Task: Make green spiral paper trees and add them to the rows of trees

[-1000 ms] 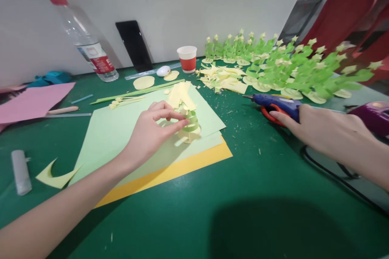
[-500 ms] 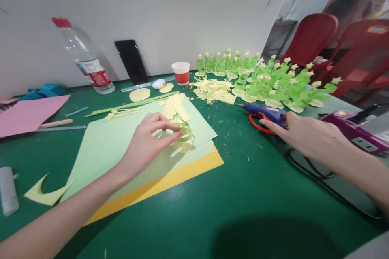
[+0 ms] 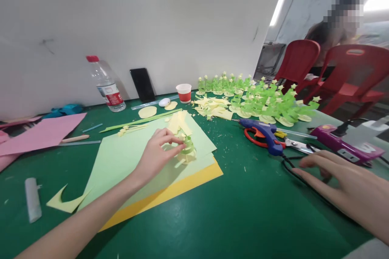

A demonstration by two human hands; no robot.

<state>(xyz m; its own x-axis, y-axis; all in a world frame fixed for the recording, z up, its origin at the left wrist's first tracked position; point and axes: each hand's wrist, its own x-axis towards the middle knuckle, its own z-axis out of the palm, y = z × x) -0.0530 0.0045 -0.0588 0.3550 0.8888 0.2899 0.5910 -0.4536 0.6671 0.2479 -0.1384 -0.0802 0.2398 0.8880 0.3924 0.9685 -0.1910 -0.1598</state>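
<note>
The left hand (image 3: 156, 156) is pinching with thumb and fingertips; the right hand (image 3: 346, 188) is hovering with fingers loosely spread, holding nothing. The green desk (image 3: 243, 214) is carrying a large pale green paper sheet (image 3: 121, 158). A blue hot-glue gun (image 3: 267, 132) is lying near the right hand, its black cable (image 3: 291, 168) passing under those fingers. The small spiral tree of green paper strip (image 3: 188, 147), pinched by the left hand, is standing on the pale green sheet.

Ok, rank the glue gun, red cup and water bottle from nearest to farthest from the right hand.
1. Glue gun, just up-left of the right hand.
2. Red cup, back centre.
3. Water bottle, far left by the wall.
</note>
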